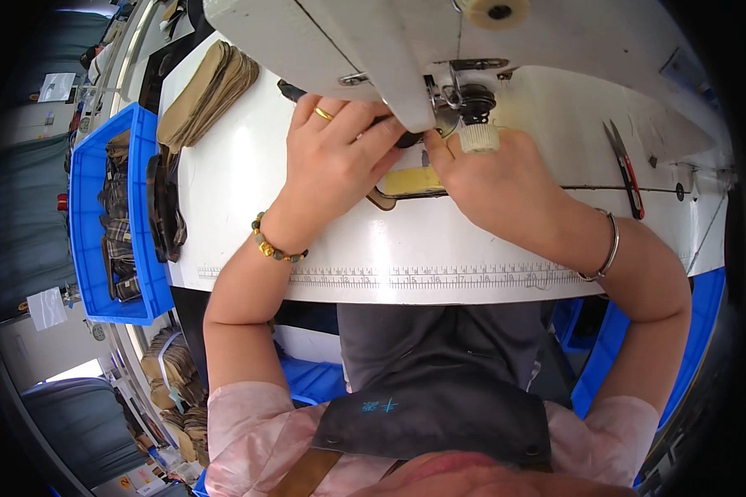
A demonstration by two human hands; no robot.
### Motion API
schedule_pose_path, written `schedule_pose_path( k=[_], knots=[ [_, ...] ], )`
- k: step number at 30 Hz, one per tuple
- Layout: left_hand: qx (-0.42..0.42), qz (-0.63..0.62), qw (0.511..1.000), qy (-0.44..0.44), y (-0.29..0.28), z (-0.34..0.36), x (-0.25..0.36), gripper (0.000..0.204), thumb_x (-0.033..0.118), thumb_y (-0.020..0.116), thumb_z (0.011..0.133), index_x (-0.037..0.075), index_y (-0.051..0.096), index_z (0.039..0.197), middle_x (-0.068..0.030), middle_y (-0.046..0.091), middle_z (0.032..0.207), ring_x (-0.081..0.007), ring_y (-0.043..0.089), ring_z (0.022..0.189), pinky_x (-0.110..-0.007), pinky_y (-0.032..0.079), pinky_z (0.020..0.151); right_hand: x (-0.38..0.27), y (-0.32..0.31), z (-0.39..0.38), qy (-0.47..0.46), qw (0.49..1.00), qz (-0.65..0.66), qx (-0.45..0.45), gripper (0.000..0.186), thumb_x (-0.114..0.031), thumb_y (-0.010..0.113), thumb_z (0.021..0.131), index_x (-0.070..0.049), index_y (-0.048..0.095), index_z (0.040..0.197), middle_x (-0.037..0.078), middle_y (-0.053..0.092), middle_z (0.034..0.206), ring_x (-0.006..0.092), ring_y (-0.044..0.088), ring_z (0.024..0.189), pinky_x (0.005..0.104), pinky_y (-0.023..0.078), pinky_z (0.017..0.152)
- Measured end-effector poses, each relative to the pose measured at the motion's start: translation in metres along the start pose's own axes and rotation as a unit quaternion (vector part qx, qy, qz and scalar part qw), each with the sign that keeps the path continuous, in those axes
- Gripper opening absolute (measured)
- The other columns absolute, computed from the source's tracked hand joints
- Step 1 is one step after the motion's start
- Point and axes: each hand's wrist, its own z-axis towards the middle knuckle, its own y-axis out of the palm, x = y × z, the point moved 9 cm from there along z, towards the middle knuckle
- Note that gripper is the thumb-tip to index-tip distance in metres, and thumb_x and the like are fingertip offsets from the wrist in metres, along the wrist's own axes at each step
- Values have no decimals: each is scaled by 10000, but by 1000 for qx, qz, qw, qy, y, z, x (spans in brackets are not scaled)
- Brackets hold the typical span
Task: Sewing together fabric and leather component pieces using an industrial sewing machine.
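Observation:
A white sewing machine (pixel 323 41) overhangs the table, with its ribbed cream knob (pixel 479 139) in front of my right hand. My left hand (pixel 331 153) lies curled over a dark fabric piece (pixel 409 139) at the foot of the machine, fingertips partly hidden. Part of something dark also shows beyond its knuckles. My right hand (pixel 497 178) is closed, its index fingertip beside the dark piece under the machine head; what its fingers grip is hidden. Between the hands lies a yellow plate (pixel 413 181), and a small tan piece (pixel 380 199) pokes out by my left wrist.
Stacked tan fabric pieces (pixel 207 95) lie at the far left of the table. Dark pieces (pixel 166 207) rest at its left edge, beside a blue bin (pixel 145 290) of plaid pieces. Red-handled scissors (pixel 627 174) lie right. A printed ruler (pixel 373 277) runs along the front.

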Motion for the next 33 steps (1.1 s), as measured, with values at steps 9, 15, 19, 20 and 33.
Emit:
schedule_pose_path(
  k=[9,15,19,20,33],
  knots=[
    [8,0,1000,29,11,-3,4,243,118,684,689,74,735,923,-19,707,937,-196,693,888,-312,572,819,0,1,0,5,1000,-9,-8,37,-110,676,719,-76,666,728,63,644,653,203,683,632,327,518,522],
    [-10,15,999,35,10,-2,10,265,106,673,699,62,733,954,-26,713,960,-201,702,910,-314,584,849,3,4,2,8,999,-47,2,28,-123,682,707,-99,669,699,58,630,637,202,680,627,329,513,518],
    [-19,39,999,29,9,0,20,270,104,682,698,44,728,957,-32,709,976,-195,696,897,-312,585,828,3,4,1,11,999,-29,-5,26,-123,684,706,-103,672,695,59,618,621,206,675,617,334,509,515],
    [-19,38,999,29,8,0,22,270,104,682,698,44,728,957,-32,709,976,-195,696,897,-312,585,828,4,4,1,12,1000,-25,-5,22,-120,683,706,-103,674,697,58,612,614,209,671,612,338,503,510],
    [-101,12,995,-15,12,4,9,265,88,728,724,78,730,989,-4,706,1015,-179,676,878,-289,564,680,5,3,-1,18,999,-12,-35,17,-96,684,722,-81,688,730,78,647,683,221,682,642,348,510,535]
  ],
)
